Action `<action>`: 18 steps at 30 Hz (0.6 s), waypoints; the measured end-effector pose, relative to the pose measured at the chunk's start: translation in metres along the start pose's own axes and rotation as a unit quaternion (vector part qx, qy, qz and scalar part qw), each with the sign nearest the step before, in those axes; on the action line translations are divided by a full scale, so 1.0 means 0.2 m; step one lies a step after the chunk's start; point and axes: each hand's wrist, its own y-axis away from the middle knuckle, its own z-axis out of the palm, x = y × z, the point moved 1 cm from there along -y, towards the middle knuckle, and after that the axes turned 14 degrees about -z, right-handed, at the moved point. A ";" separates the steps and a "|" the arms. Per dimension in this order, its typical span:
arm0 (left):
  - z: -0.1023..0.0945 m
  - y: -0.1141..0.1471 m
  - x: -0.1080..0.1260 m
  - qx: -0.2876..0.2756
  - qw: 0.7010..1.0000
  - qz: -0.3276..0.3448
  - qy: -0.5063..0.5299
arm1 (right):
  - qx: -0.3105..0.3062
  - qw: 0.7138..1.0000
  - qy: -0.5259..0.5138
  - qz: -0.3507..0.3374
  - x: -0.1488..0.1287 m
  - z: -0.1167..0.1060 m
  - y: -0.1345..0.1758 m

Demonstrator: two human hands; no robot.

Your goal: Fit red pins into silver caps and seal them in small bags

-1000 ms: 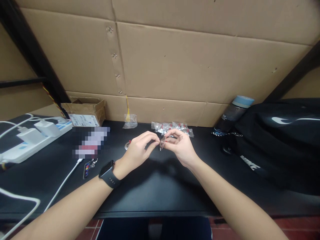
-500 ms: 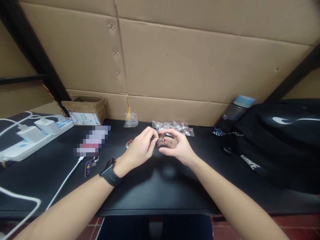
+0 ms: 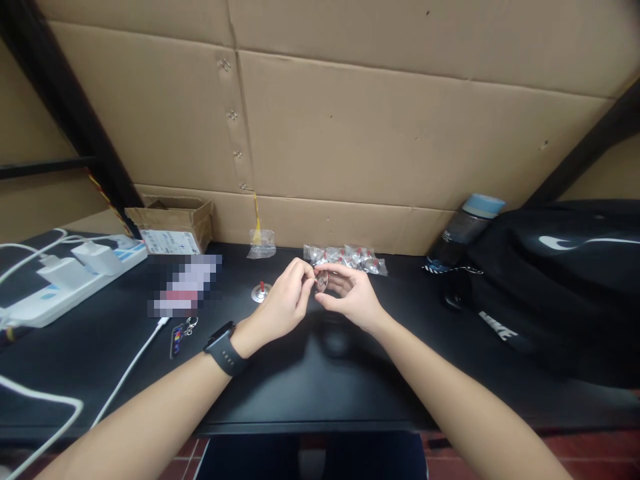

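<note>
Above the middle of the desk, my right hand [image 3: 353, 298] holds a small shiny round disc [image 3: 323, 281] on edge between thumb and fingers. At the left side of that disc, the thumb and forefinger of my left hand [image 3: 290, 291] are pinched together; what lies between these fingertips is too small to make out. Beside my left hand, a silver disc with a red upright piece [image 3: 261, 292] rests on the black desk. Behind my hands lie several similar silver and red pieces in clear plastic bags [image 3: 345, 259].
A clear plastic bag [image 3: 262, 244] and an open cardboard box [image 3: 173, 227] stand near the cardboard wall. To the left are a power strip [image 3: 75, 283], a blurred-out phone [image 3: 187, 287] and a key ring [image 3: 180, 337]. At right are a bottle [image 3: 465, 230] and a black backpack [image 3: 560, 300].
The disc in my right hand has turned to show more of its round face. My left hand has shifted slightly, uncovering more of the silver disc on the desk.
</note>
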 end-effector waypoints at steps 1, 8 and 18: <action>0.00 0.00 0.00 0.001 1.000 -0.001 0.003 | 0.000 1.000 -0.006 0.006 0.00 0.00 0.00; -0.01 -0.01 0.00 0.012 1.000 -0.009 0.003 | 0.007 0.999 -0.028 0.030 0.00 -0.03 -0.01; -0.03 -0.05 -0.06 -0.024 0.999 0.002 -0.031 | -0.077 0.995 0.059 0.012 0.07 -0.15 -0.03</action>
